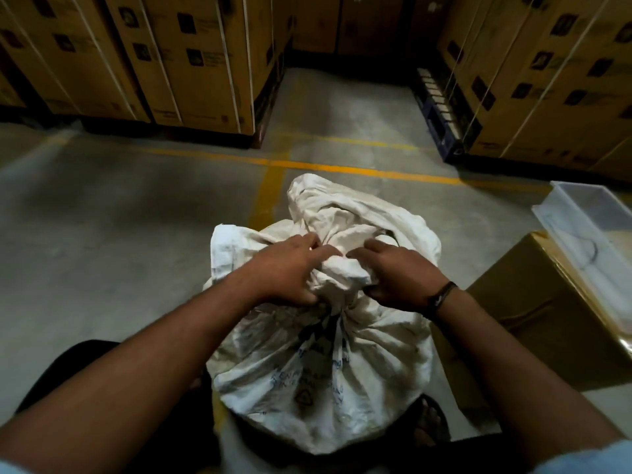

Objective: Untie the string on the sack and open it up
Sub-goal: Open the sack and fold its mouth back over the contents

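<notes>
Gripping the white woven sack (307, 371) by its bunched neck: left hand (287, 268), right hand (400, 275). At three o'clock a brown cardboard box (547, 319) stands just beside it, clear plastic tray (588, 220) on top.

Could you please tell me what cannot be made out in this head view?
String: head view, lost in the bunched neck of the sack; tied or loose, unclear.
Fingertips of the left hand and right hand: buried in folds, so each grip's target is unclear.
Print on the sack: blurred.
Tub: cut by the right edge.
</notes>
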Action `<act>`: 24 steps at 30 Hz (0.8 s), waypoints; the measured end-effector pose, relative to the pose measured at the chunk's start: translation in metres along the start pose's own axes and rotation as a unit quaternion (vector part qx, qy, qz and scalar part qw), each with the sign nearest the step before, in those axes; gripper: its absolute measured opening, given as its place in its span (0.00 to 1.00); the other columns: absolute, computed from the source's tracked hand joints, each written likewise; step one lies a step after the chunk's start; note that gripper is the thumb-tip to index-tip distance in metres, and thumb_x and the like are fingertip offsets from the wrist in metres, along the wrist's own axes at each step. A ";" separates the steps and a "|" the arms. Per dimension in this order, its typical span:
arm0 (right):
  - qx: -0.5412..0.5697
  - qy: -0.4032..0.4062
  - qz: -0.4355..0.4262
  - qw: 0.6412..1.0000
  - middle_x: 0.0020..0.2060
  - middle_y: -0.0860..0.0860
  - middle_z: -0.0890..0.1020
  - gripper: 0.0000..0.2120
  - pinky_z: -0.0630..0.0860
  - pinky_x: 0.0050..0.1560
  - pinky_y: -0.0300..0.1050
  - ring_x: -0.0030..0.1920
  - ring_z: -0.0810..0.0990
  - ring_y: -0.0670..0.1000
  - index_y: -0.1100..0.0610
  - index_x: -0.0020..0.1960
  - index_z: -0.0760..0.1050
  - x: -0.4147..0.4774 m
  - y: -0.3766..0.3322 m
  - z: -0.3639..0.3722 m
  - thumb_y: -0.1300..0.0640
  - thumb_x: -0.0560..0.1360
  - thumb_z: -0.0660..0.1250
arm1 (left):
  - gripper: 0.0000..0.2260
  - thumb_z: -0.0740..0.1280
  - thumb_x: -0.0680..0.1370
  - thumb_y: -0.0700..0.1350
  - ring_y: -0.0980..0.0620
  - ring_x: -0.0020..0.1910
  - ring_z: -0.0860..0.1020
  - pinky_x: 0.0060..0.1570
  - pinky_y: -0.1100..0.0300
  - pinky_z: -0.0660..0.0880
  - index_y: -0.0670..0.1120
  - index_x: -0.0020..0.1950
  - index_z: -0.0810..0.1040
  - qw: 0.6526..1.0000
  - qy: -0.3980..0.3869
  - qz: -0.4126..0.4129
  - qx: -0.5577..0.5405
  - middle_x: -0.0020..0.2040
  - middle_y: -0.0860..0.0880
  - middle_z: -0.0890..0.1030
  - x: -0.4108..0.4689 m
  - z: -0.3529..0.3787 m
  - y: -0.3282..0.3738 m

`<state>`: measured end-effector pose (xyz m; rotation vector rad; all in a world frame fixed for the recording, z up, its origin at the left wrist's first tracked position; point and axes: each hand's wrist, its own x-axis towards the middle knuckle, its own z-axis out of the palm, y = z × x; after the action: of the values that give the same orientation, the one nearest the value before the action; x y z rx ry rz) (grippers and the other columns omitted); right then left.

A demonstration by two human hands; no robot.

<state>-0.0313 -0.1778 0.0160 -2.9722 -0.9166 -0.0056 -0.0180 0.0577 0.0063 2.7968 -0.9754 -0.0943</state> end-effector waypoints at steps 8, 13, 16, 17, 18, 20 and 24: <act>-0.053 0.208 0.045 0.976 0.76 0.55 0.64 0.35 0.78 0.35 0.49 0.55 0.80 0.62 0.58 0.77 0.61 -0.008 0.023 -0.003 0.65 0.71 0.64 | 0.39 0.68 0.63 0.75 0.46 0.50 0.79 0.46 0.54 0.75 0.55 0.67 0.68 0.997 -0.017 -0.078 0.009 0.53 0.49 0.83 -0.004 -0.012 -0.024; -0.096 0.059 0.118 0.987 0.73 0.57 0.65 0.40 0.73 0.57 0.54 0.65 0.70 0.62 0.55 0.79 0.53 -0.003 0.025 0.011 0.56 0.70 0.66 | 0.23 0.62 0.77 0.61 0.39 0.53 0.80 0.45 0.51 0.73 0.51 0.67 0.67 0.990 0.099 -0.060 0.085 0.56 0.44 0.81 -0.005 -0.001 -0.007; -0.045 0.008 0.096 0.994 0.80 0.54 0.42 0.54 0.52 0.75 0.56 0.79 0.43 0.58 0.54 0.80 0.39 -0.010 0.019 0.002 0.41 0.68 0.69 | 0.22 0.61 0.79 0.56 0.39 0.46 0.82 0.40 0.49 0.77 0.48 0.69 0.66 0.984 0.147 -0.029 0.097 0.55 0.44 0.83 -0.006 0.012 0.003; -0.005 0.046 0.077 0.996 0.79 0.53 0.39 0.57 0.49 0.75 0.55 0.79 0.40 0.57 0.53 0.80 0.37 -0.012 0.015 -0.006 0.37 0.67 0.70 | 0.21 0.61 0.79 0.55 0.40 0.42 0.82 0.37 0.50 0.77 0.48 0.69 0.67 0.981 0.166 -0.015 0.098 0.53 0.44 0.83 -0.006 0.016 0.007; 0.009 0.090 0.047 0.995 0.80 0.52 0.40 0.59 0.49 0.76 0.56 0.79 0.40 0.56 0.53 0.80 0.37 -0.013 0.010 -0.013 0.35 0.65 0.71 | 0.21 0.61 0.78 0.55 0.41 0.39 0.82 0.33 0.52 0.77 0.48 0.68 0.68 0.978 0.184 -0.001 0.099 0.52 0.45 0.84 -0.006 0.018 0.013; -0.002 0.129 -0.009 0.992 0.80 0.52 0.44 0.62 0.58 0.75 0.57 0.79 0.48 0.56 0.54 0.80 0.40 -0.007 0.000 -0.020 0.31 0.62 0.73 | 0.22 0.64 0.77 0.55 0.41 0.34 0.81 0.28 0.54 0.74 0.48 0.67 0.69 0.973 0.208 0.017 0.095 0.48 0.45 0.84 -0.004 0.021 0.023; -0.041 0.100 -0.011 0.994 0.64 0.55 0.77 0.55 0.75 0.34 0.48 0.45 0.82 0.59 0.54 0.80 0.50 0.006 -0.008 -0.010 0.35 0.64 0.74 | 0.24 0.66 0.75 0.60 0.42 0.44 0.82 0.38 0.52 0.76 0.54 0.68 0.67 0.984 0.170 -0.034 0.034 0.51 0.48 0.83 0.001 0.010 0.035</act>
<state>-0.0306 -0.1681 0.0266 -2.9650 -0.9447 -0.3441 -0.0397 0.0282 0.0028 2.7766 -0.8128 0.4010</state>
